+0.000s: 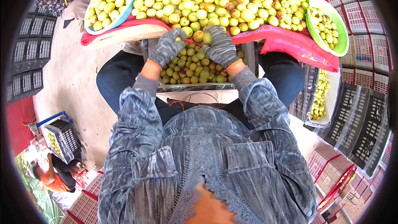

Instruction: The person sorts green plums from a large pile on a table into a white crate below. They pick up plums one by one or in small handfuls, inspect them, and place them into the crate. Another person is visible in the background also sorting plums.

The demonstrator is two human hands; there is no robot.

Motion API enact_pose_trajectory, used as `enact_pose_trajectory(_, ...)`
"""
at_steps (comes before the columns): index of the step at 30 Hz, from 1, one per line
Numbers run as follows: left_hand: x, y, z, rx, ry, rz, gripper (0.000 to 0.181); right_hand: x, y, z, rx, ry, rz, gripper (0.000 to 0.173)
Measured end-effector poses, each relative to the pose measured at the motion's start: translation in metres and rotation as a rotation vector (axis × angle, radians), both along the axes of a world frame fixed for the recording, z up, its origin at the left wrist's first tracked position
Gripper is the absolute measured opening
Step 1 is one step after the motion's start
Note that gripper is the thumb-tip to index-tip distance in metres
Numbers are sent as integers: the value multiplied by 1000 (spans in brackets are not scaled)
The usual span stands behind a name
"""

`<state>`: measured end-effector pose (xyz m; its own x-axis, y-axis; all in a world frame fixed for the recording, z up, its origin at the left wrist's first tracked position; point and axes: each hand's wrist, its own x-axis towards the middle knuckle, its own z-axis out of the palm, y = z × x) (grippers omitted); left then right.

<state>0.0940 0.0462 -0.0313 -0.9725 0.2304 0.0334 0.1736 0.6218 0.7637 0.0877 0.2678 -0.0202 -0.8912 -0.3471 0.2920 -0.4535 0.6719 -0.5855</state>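
Note:
Both my hands wear grey striped knit gloves and work at the near edge of a table heaped with yellow-green jujubes. My left hand has its fingers curled around a jujube, which is mostly covered by the glove. In my right hand, another jujube sits between thumb and fingers. One brown-patched jujube lies on the table edge between the hands. Below them, between my knees, stands a plastic-lined crate with many greener jujubes inside.
A blue basket of jujubes stands at the table's left, a green basket at its right. Red cloth drapes the edge. Black crates are stacked at right. Other people are at left, one near a loaded hand truck.

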Motion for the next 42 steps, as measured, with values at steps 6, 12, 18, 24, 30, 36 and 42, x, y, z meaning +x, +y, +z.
enact_pose_trajectory(6, 30, 21, -6, 83, -22, 120, 19, -34, 81, 11, -554, -50, -430, 29)
enact_pose_trajectory(12, -40, 99, 35, -378, 37, -12, 34, -97, 138, 46, 371, 41, -510, 31)
enact_pose_trajectory(18, -62, 124, 44, -708, -128, -205, 34, -92, 101, 43, 738, -193, -246, 51)
enact_pose_trajectory(24, -19, 80, 24, 866, -612, 9, 43, -84, 96, 32, 211, -236, -354, 52)
enact_pose_trajectory(30, 10, 44, 4, 1742, -1000, 179, 48, -31, 80, 13, -1470, -1043, -13, 53)
enact_pose_trajectory(36, 20, 43, -7, 1643, -759, 219, 37, 2, 54, -1, -1720, -1341, 88, 57)
enact_pose_trajectory(42, 33, 14, -27, 1821, -767, 16, 28, 25, 42, -2, -1548, -1262, -34, 52)
